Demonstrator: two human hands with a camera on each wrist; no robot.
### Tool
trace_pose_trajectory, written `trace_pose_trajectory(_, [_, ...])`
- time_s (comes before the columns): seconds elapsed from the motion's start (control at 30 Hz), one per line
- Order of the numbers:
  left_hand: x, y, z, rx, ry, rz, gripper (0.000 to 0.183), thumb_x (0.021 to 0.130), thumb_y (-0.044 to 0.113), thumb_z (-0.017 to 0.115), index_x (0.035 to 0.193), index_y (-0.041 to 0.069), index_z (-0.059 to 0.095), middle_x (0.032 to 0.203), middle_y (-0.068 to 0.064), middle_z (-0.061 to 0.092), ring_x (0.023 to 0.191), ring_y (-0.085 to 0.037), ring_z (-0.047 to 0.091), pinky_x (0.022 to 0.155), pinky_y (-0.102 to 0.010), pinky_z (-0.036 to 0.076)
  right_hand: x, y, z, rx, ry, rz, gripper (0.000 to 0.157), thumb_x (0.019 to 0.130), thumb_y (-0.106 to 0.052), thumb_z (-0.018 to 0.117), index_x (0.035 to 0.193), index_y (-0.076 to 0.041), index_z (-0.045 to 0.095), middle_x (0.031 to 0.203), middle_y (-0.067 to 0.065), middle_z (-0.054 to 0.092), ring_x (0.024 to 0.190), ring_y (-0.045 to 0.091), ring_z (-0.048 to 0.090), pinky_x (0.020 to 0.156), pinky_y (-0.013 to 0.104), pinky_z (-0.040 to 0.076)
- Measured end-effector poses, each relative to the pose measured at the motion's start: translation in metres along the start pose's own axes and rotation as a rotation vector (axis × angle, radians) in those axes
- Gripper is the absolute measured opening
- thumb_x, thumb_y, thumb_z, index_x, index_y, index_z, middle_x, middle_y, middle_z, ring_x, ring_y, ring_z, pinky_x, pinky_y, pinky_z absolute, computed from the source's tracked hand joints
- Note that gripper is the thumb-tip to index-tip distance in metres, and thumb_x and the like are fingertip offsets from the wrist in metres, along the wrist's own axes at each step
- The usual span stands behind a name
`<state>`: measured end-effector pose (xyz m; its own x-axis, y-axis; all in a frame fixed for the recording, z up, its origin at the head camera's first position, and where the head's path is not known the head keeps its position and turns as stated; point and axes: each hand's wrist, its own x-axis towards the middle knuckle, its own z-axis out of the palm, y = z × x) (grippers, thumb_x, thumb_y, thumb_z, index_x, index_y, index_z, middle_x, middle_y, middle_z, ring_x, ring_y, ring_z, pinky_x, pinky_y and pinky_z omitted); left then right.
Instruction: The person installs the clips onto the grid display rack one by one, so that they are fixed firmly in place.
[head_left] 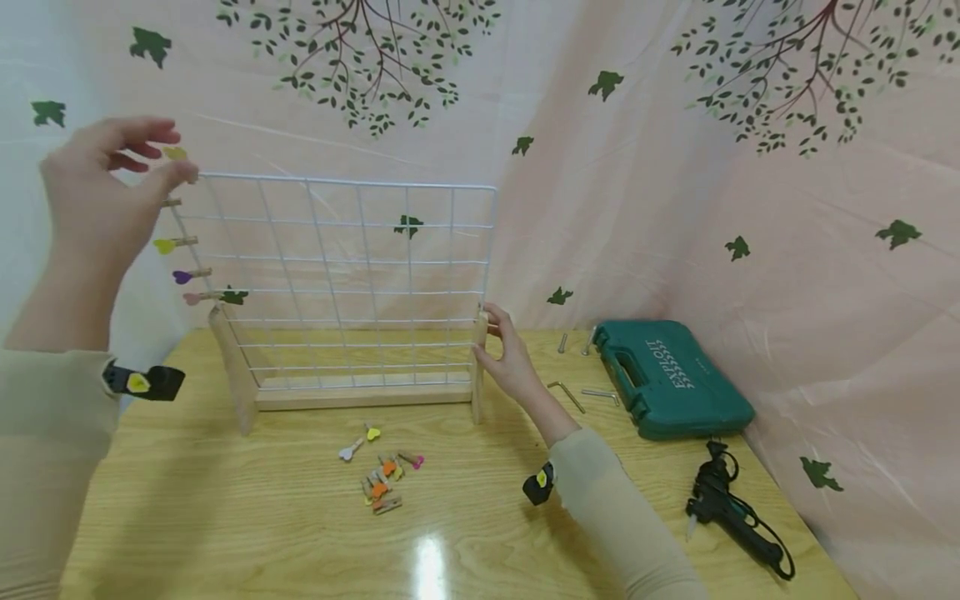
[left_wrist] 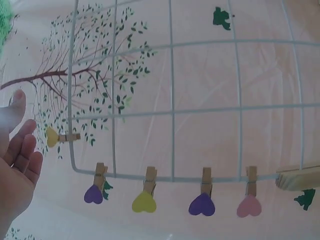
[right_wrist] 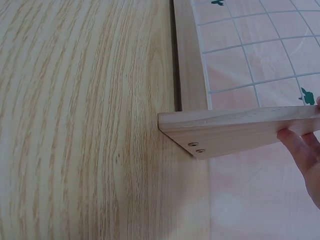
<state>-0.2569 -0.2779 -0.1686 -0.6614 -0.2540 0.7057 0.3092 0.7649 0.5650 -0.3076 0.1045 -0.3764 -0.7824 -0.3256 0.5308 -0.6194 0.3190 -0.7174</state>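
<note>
A white wire grid [head_left: 360, 221] stands upright in a wooden stand. Close to its top left corner is my left hand [head_left: 105, 196], fingers loosely bent beside a clothespin with a yellow heart [left_wrist: 51, 136]. The left wrist view shows a gap between fingertips and clothespin. Down the grid's left side, clothespins carry a purple heart [left_wrist: 93, 194], a yellow heart [left_wrist: 144, 202], another purple heart [left_wrist: 202, 205] and a pink heart [left_wrist: 249, 206]. My right hand [head_left: 512, 358] grips the stand's right wooden leg [right_wrist: 235, 137] by its edges; some fingers are partly out of the right wrist view.
Several loose heart clothespins [head_left: 381, 489] lie in front of the stand on the wooden table [head_left: 262, 517]. To the right are a green case [head_left: 678, 383], hex keys [head_left: 567, 397], screws [head_left: 562, 342] and a black glue gun [head_left: 731, 512] with its cord. A printed curtain [head_left: 637, 208] hangs behind.
</note>
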Motion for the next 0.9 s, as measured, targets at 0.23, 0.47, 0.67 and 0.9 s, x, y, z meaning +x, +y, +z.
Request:
trace_pose_trajectory(0.23, [-0.050, -0.002, 0.029, -0.059, -0.095, 0.193, 0.039, 0.078, 0.022, 0.068, 0.116, 0.018, 0.059, 0.109, 0.001, 0.062, 0.089, 0.005, 0.045, 0.075, -0.011, 0.033, 0.000, 0.000, 0.000, 0.001, 0.003, -0.012, 0.060, 0.084, 0.002, 0.056, 0.134, -0.008, 0.026, 0.123, 0.021, 0.042, 0.112, 0.037, 0.045, 0.084, 0.046, 0.045])
trace_pose_trajectory(0.47, [-0.114, -0.023, 0.076, -0.051, -0.326, 0.251, 0.047, 0.075, 0.020, 0.071, 0.118, 0.011, 0.055, 0.108, -0.007, 0.061, 0.093, -0.017, 0.050, 0.076, -0.025, 0.037, -0.001, 0.000, 0.000, -0.006, 0.002, 0.002, 0.060, 0.084, 0.001, 0.056, 0.134, -0.009, 0.025, 0.123, 0.020, 0.042, 0.112, 0.036, 0.045, 0.081, 0.045, 0.047])
trace_pose_trajectory(0.67, [-0.172, -0.052, 0.115, -0.045, -0.569, 0.203, 0.050, 0.073, 0.029, 0.071, 0.118, 0.011, 0.056, 0.110, -0.005, 0.061, 0.096, -0.022, 0.053, 0.076, -0.040, 0.042, -0.001, -0.002, 0.000, -0.011, 0.003, 0.016, 0.061, 0.084, 0.002, 0.056, 0.134, -0.010, 0.025, 0.124, 0.019, 0.042, 0.113, 0.036, 0.045, 0.081, 0.044, 0.047])
trace_pose_trajectory(0.9, [-0.217, -0.087, 0.143, -0.053, -0.750, 0.119, 0.044, 0.070, 0.026, 0.074, 0.108, 0.010, 0.062, 0.101, -0.003, 0.063, 0.091, -0.022, 0.055, 0.075, -0.042, 0.046, -0.001, -0.003, 0.001, -0.024, 0.004, 0.031, 0.061, 0.084, 0.001, 0.057, 0.135, -0.011, 0.026, 0.125, 0.018, 0.042, 0.114, 0.035, 0.045, 0.084, 0.043, 0.046])
